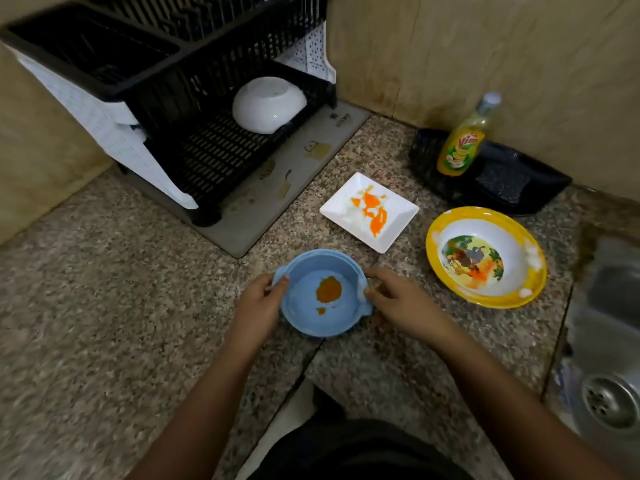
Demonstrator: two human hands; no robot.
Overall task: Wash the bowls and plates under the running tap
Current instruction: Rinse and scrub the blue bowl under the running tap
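L hand (258,303) & R hand (398,299) grip blue bowl (311,320) by opposite rim sides, fingers curled on it; bowl upright, mouth up, on granite counter (104,306)

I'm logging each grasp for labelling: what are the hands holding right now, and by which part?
Both hold the blue bowl by its rim: left hand on its left edge, right hand on its right.

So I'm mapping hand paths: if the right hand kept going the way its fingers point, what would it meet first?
The right hand points leftward at the blue bowl, whose rim it already touches.
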